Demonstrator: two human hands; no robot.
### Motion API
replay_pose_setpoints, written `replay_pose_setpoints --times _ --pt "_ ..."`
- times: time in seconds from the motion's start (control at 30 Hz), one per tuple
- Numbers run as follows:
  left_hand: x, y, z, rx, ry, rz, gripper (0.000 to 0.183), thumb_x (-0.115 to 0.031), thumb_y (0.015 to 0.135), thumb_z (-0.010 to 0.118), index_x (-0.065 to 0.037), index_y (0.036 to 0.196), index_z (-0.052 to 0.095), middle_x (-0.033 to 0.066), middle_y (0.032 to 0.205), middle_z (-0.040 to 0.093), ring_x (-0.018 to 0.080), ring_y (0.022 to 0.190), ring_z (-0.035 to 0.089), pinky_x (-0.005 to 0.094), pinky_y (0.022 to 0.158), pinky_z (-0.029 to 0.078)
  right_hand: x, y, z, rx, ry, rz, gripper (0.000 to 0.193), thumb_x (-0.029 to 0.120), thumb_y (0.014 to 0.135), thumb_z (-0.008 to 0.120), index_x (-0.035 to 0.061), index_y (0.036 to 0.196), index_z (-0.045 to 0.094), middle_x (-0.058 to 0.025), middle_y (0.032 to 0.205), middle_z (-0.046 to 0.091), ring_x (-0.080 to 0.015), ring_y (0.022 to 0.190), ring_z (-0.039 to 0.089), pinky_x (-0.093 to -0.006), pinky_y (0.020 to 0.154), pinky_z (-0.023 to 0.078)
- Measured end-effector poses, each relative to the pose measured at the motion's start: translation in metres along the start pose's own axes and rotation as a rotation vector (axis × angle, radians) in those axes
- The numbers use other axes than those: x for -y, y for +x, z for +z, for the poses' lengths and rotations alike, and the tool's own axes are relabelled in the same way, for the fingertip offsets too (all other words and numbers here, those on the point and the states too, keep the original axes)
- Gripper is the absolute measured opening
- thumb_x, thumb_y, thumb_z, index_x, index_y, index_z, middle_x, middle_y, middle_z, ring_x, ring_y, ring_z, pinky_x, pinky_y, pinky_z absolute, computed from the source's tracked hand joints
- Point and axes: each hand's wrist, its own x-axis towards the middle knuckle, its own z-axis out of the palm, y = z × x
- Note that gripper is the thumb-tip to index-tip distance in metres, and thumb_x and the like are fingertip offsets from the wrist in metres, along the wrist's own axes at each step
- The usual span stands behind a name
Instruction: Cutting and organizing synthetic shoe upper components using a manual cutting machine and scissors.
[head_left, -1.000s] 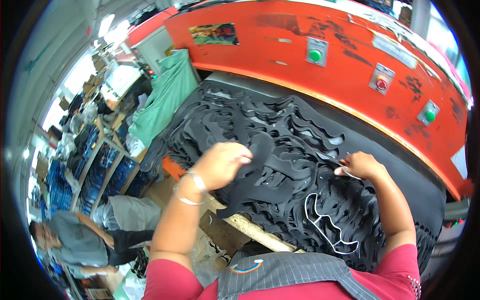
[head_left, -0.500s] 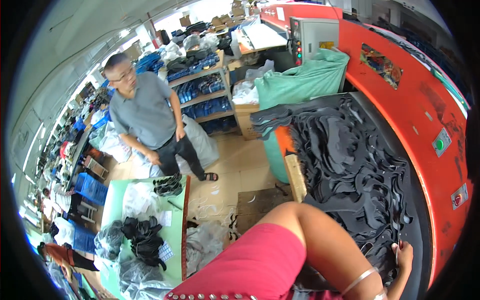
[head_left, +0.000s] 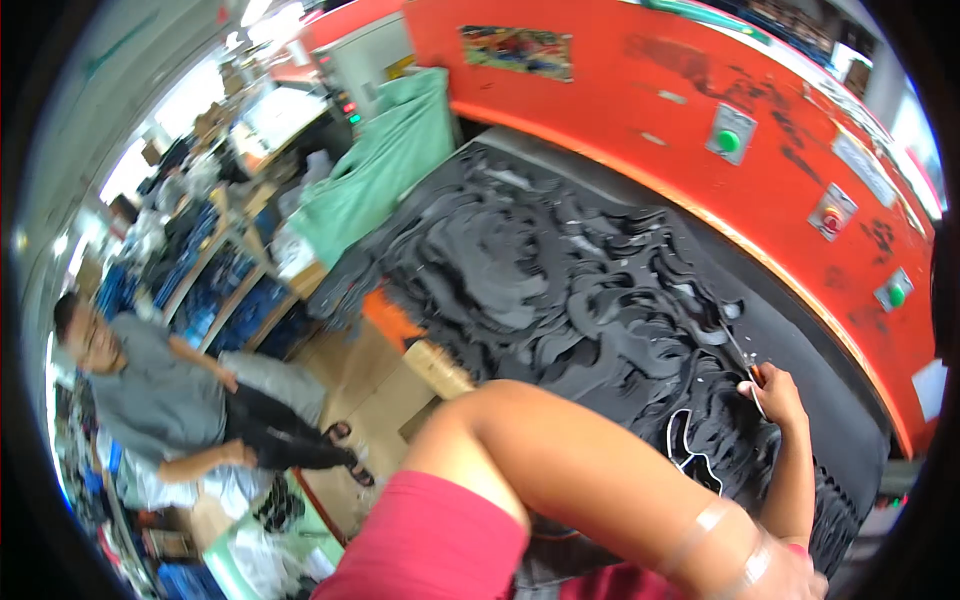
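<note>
right hand is pinching a slim tool at the black sheet's near-right edge — shaft angling up-left — left hand is lying nearer, grip hidden.

Matt black cutouts (scuffed painted press)

We see black cut-out pieces, an orange-red machine panel with green buttons, and a pale green cloth.

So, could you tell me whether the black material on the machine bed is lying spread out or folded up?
Spread out: the black material covers the bed in one cut-up layer, under the right hand.
</note>
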Motion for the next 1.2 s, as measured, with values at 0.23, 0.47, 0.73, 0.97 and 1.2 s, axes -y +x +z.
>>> replay_pose_setpoints --times 0.23,0.47,0.73,0.97,1.2 --pt "-0.13 -0.229 -0.295 -0.593 1.31 -0.704 0.017 -0.011 0.082 0.06 -0.008 0.095 0.069 0.0113 0.092 0.066 0.0284 0.085 0.063 0.037 0.079 0.05 0.032 0.009 -0.035 -0.184 0.179 -0.038 0.057 0.044 0.06 0.083 -0.0005 0.076 0.051 -0.011 0.057 0.046 -0.0178 0.055 0.038 -0.0344 0.052 0.038" --pt "-0.121 -0.367 -0.456 -0.468 1.672 -1.19 0.02 -0.013 0.078 0.069 -0.008 0.097 0.068 0.0141 0.102 0.062 0.0335 0.103 0.057 0.041 0.087 0.047 0.188 0.096 -0.045 -0.261 0.198 -0.352 0.066 0.053 0.062 0.078 0.0003 0.093 0.053 -0.0093 0.063 0.048 -0.0236 0.056 0.045 -0.0342 0.055 0.039" --pt "-0.138 -0.335 -0.465 -0.297 1.541 -1.707 0.046 -0.032 0.072 0.077 -0.006 0.107 0.063 0.014 0.117 0.058 0.032 0.113 0.052 0.0392 0.099 0.042 0.279 0.204 -0.007 -0.166 0.307 -0.334 0.048 0.037 0.073 0.079 -0.0013 0.09 0.054 -0.0078 0.073 0.054 -0.0174 0.067 0.047 -0.0328 0.064 0.043" --pt "-0.138 -0.377 -0.476 -0.463 1.452 -1.19 0.026 -0.02 0.078 0.069 -0.011 0.102 0.067 0.0125 0.105 0.063 0.0306 0.104 0.057 0.0398 0.087 0.045 0.264 0.23 0.047 -0.199 0.351 -0.244 0.05 0.042 0.074 0.076 -0.0006 0.091 0.055 -0.0195 0.079 0.061 -0.0322 0.072 0.06 -0.0379 0.067 0.047" --pt "-0.17 -0.356 -0.497 -0.874 0.968 -1.093 0.021 -0.023 0.082 0.069 -0.002 0.082 0.068 0.0005 0.071 0.061 0.0099 0.068 0.053 0.0271 0.067 0.046 0.225 0.23 0.082 -0.21 0.561 -0.209 0.055 0.037 0.072 0.08 0.0064 0.11 0.055 -0.0103 0.078 0.058 -0.0175 0.069 0.051 -0.0304 0.069 0.046"
